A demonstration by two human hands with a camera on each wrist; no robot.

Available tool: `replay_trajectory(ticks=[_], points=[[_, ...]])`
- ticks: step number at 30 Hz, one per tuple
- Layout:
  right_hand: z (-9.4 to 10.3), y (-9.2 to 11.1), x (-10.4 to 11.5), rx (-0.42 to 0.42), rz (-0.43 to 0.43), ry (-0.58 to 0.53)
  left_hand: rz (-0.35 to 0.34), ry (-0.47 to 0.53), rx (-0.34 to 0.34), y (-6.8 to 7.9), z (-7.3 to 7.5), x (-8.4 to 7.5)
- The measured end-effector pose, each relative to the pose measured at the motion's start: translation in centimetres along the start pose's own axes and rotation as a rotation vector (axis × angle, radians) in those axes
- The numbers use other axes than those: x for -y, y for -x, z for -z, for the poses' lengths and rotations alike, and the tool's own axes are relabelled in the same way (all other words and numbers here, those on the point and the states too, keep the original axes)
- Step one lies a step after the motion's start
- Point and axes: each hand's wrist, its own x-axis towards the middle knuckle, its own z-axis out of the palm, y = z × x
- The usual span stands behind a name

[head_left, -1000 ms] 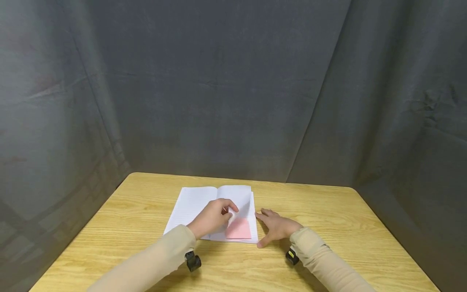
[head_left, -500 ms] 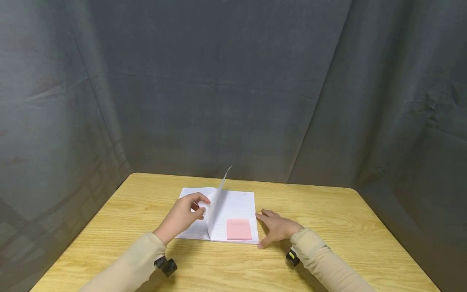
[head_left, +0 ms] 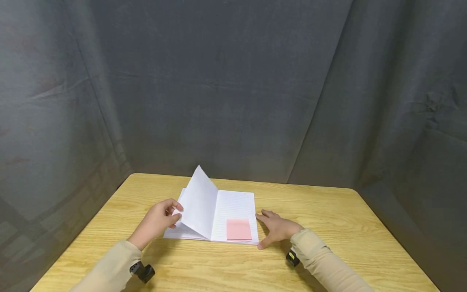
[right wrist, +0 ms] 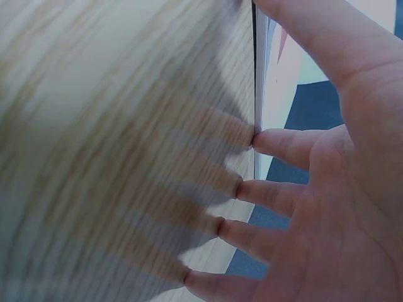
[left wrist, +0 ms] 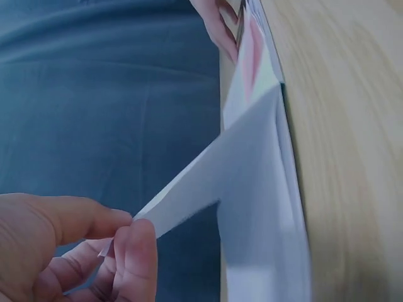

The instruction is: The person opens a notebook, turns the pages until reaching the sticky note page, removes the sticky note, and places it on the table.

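Note:
An open notebook with lined pages (head_left: 235, 205) lies on the table. One raised page (head_left: 200, 200) leans over its left half, with the far corner sticking up. My left hand (head_left: 160, 219) pinches that page by its outer edge; in the left wrist view, thumb and fingers (left wrist: 135, 251) meet on the paper. A pink sticky note (head_left: 238, 229) lies on the lower part of the right page. My right hand (head_left: 278, 228) has its fingers spread, fingertips on the table right at the notebook's right edge, as the right wrist view shows.
The light wooden table (head_left: 328, 227) stretches out on all sides of the notebook. Grey curtain (head_left: 226, 89) hangs behind the table and along both sides. A small black camera (head_left: 143, 271) is strapped to the left wrist, another (head_left: 292, 258) to the right.
My left hand has moved left, carrying the page from the right side over the spine to the left. The sticky note is now fully uncovered. My right hand stays in place.

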Motion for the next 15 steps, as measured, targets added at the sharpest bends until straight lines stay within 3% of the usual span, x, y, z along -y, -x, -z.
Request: replay_trajectory(ticks=[7, 15], points=[[0.1, 0.1, 0.3, 0.004, 0.002, -0.005, 0.058, -0.06, 0.023, 0.4, 0.5, 1.8], [0.0, 0.0, 0.2, 0.004, -0.001, 0.001, 0.148, -0.086, 0.054, 0.2, 0.3, 2.7]])
